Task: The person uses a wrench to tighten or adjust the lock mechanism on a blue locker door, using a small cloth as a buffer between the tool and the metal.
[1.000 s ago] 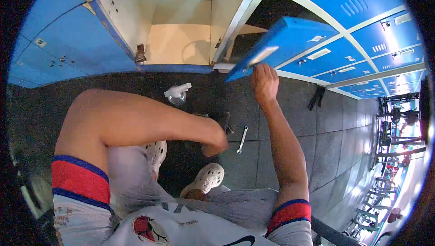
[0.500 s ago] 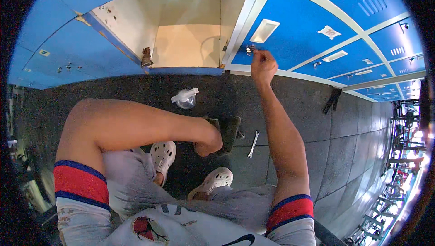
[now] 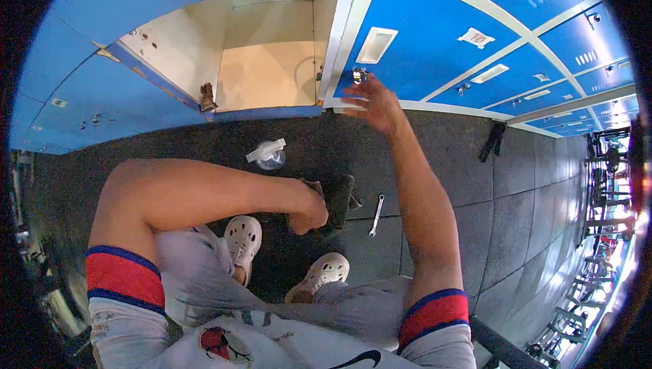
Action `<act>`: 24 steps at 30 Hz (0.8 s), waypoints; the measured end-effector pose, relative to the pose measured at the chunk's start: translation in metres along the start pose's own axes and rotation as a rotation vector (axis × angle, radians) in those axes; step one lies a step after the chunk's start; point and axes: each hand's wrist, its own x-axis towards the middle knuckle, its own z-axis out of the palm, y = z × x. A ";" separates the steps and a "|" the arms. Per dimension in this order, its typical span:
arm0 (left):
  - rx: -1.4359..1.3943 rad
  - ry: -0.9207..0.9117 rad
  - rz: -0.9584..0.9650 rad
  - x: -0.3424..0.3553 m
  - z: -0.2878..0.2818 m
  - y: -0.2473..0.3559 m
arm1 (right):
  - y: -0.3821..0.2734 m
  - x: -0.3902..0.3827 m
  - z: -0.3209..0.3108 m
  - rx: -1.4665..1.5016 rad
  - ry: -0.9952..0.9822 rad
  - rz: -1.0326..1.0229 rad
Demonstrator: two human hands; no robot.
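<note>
My right hand is just below a metal lock on a blue locker door. Its fingers are spread, slightly blurred, and hold nothing. Low over the floor, my left hand is closed on a dark cloth, whose far part hangs beyond the fingers. To the left of the locker door, an open locker compartment shows its cream inside. A brown, rusty-looking fitting sits on the edge of that compartment's swung-out door.
A combination wrench lies on the dark floor tiles. Near the open compartment is a clear round container with a whitish strip. A black strap-like thing lies by the lockers at right. Gym equipment stands at far right.
My right hand has let go of the lock, spread its fingers and dropped slightly to the left. My left hand stays on the cloth. The whole view has shifted a little.
</note>
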 end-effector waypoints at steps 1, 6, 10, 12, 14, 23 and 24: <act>-0.006 0.025 -0.016 0.000 0.002 -0.001 | 0.004 0.003 0.001 0.150 -0.189 0.150; -0.039 -0.014 0.005 -0.007 -0.006 -0.007 | 0.024 0.029 -0.011 0.487 -0.455 -0.086; 0.038 -0.096 0.099 0.009 0.000 -0.012 | 0.034 0.033 0.003 0.604 -0.552 -0.164; -0.016 -0.045 0.098 0.016 0.009 -0.018 | 0.038 0.028 0.018 0.671 -0.373 -0.197; -0.057 0.002 0.111 0.019 0.005 -0.020 | 0.043 0.029 0.014 0.673 -0.383 -0.216; -0.125 -0.083 0.026 0.005 -0.008 -0.010 | 0.020 0.014 0.029 0.282 -0.075 -0.156; -0.099 -0.077 0.028 0.010 -0.003 -0.015 | 0.018 0.012 0.025 0.273 -0.064 -0.179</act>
